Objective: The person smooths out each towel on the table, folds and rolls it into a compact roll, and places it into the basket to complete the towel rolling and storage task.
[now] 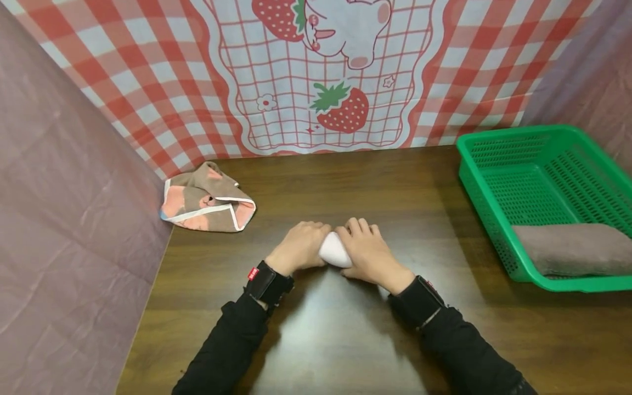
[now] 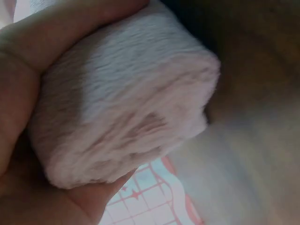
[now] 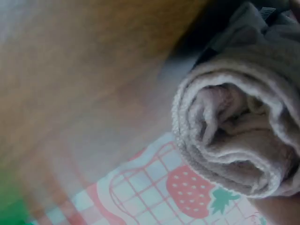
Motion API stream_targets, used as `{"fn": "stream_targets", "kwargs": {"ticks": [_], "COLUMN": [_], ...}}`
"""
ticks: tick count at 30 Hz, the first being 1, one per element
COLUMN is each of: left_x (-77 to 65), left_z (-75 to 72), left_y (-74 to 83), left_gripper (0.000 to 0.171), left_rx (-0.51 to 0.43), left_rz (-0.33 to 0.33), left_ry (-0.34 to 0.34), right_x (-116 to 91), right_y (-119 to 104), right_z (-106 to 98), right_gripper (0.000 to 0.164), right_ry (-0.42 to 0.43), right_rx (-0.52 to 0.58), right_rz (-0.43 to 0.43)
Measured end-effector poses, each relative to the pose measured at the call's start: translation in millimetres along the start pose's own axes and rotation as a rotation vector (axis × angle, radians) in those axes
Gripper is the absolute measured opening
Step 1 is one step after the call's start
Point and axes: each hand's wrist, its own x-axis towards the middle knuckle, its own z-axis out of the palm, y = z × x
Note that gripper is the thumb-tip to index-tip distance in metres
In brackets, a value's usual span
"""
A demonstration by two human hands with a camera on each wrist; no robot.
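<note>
Both hands hold a rolled pale pink towel (image 1: 334, 250) over the middle of the table. My left hand (image 1: 301, 247) grips one end, its fingers and thumb curled round the roll. At the other end, my right hand (image 1: 369, 251) wraps its fingers over the top. The left wrist view shows the towel's end (image 2: 140, 112) with its layers pressed flat and tight. Seen from the right wrist, the opposite end (image 3: 197, 168) is rounder, with looser folds inside. Most of the right hand is hidden behind the roll there.
A green plastic basket (image 1: 486, 233) stands at the right, with a rolled grey-brown towel (image 1: 575, 249) inside. A crumpled brown and peach towel (image 1: 207, 202) with white edging lies at the back left. A red checked strawberry cloth (image 1: 340, 109) hangs behind the wooden table (image 1: 316, 340).
</note>
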Motion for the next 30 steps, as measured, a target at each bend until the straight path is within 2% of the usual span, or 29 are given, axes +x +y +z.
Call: {"fn": "stream_targets", "kwargs": {"ticks": [3, 6, 15, 20, 24, 27, 30], "left_x": [5.3, 10.2, 15.8, 20.3, 20.7, 18.5, 24.7], "left_z": [5.4, 10.1, 22.5, 24.7, 19.8, 9.1, -7.4], "left_y": [3.1, 5.0, 17.0, 28.6, 33.3, 33.9, 39.2], "left_gripper": [0.054, 0.055, 0.051, 0.05, 0.05, 0.05, 0.05], "left_rx": [0.007, 0.002, 0.014, 0.012, -0.001, -0.005, 0.006], "left_rz": [-0.006, -0.006, -0.01, -0.023, -0.025, -0.035, -0.026], "left_ry": [-0.011, -0.008, 0.065, 0.074, 0.013, -0.025, 0.013], "right_x": [-3, -6, -16, -24, -27, -22, -20], "right_y": [7, 11, 22, 29, 32, 32, 38], "right_z": [0, -1, 6, 8, 4, -7, -28], "right_gripper": [0.088, 0.084, 0.068, 0.066, 0.067, 0.067, 0.063], "right_ry": [-0.054, -0.058, 0.039, 0.091, 0.052, 0.017, 0.055], "right_rx": [0.042, 0.046, 0.025, -0.008, -0.031, -0.048, -0.091], "right_rz": [0.03, 0.044, 0.007, -0.009, -0.026, -0.063, -0.085]}}
